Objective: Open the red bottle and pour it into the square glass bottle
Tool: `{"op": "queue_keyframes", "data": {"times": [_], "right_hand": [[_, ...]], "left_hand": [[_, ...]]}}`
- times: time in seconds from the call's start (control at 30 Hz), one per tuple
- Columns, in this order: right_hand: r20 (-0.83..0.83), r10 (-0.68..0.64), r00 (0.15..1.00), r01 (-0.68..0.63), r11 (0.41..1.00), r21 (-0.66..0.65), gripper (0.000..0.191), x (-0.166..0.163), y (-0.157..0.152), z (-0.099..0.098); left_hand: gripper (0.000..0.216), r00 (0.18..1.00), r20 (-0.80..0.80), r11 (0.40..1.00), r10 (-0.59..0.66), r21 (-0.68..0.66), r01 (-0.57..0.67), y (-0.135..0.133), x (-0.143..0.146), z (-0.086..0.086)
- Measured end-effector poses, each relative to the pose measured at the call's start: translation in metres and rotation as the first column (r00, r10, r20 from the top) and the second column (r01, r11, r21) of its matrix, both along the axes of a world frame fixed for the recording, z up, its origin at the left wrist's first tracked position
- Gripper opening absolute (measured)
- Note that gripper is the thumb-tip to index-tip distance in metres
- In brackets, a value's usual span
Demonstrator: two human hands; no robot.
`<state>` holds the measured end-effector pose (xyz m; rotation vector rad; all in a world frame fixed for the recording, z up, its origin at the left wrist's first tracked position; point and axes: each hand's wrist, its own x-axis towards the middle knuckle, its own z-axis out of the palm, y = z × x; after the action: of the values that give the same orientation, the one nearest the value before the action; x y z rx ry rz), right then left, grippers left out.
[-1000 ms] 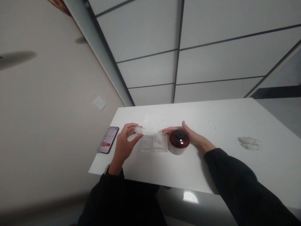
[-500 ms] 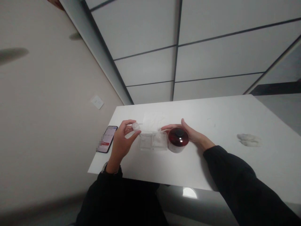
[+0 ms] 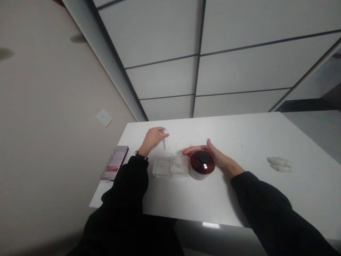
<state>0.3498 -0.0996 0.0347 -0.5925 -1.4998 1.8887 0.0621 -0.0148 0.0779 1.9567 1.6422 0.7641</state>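
My left hand (image 3: 156, 138) reaches to the left edge of a white tissue (image 3: 176, 140) lying flat on the table. Its thumb and fingers are closed in a pinch; whatever is between them is too small and pale to make out. My right hand (image 3: 213, 153) is open, thumb raised and fingers stretched behind a round jar with a dark red, shiny lid (image 3: 201, 163). Its fingertips come close to a clear box with two square compartments (image 3: 162, 167), left of the jar. Something whitish seems to lie in the right compartment.
A phone (image 3: 117, 163) lies at the table's left edge, by my left sleeve. A crumpled whitish cloth or tissue (image 3: 280, 164) lies to the right on the white table (image 3: 191, 202). A wall with a socket (image 3: 103, 117) borders the left side.
My left hand has moved forward and right, from above the clear box to the tissue. The small round whitish thing it held no longer shows clearly. My right hand stays by the jar.
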Motion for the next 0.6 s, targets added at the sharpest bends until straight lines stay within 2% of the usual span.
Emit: {"op": "queue_keyframes", "data": {"times": [0.13,0.23,0.3,0.33,0.37,0.47,0.6], "right_hand": [[-0.018,0.007,1.0,-0.006,1.0,0.022,0.1,0.0,-0.001,0.005],[0.003,0.006,1.0,-0.006,1.0,0.026,0.1,0.0,-0.004,0.01],[0.024,-0.013,1.0,0.012,1.0,0.014,0.098,-0.001,-0.006,0.013],[0.032,-0.016,0.999,0.015,1.0,0.007,0.098,-0.001,-0.007,0.014],[0.039,-0.011,0.999,0.011,1.0,-0.003,0.098,-0.002,-0.008,0.014],[0.062,0.004,0.998,-0.001,0.998,-0.056,0.099,-0.002,-0.008,0.014],[0.08,0.015,0.997,-0.01,0.998,-0.061,0.1,-0.002,-0.007,0.013]], "left_hand": [[0.024,0.997,-0.052,0.998,-0.058,0.025,0.059,0.002,0.004,-0.007],[0.026,0.987,-0.029,0.984,-0.158,0.073,0.16,-0.024,-0.001,0.004],[0.03,0.909,0.037,0.908,-0.416,0.076,0.412,-0.053,-0.005,0.015],[0.036,0.856,0.063,0.858,-0.513,0.054,0.51,-0.068,-0.006,0.019],[0.048,0.826,0.077,0.829,-0.559,0.033,0.558,-0.083,-0.007,0.021],[0.073,0.835,0.038,0.836,-0.549,0.045,0.547,-0.117,-0.004,0.021],[0.083,0.846,-0.041,0.838,-0.532,0.115,0.533,-0.13,0.003,0.012]]}}
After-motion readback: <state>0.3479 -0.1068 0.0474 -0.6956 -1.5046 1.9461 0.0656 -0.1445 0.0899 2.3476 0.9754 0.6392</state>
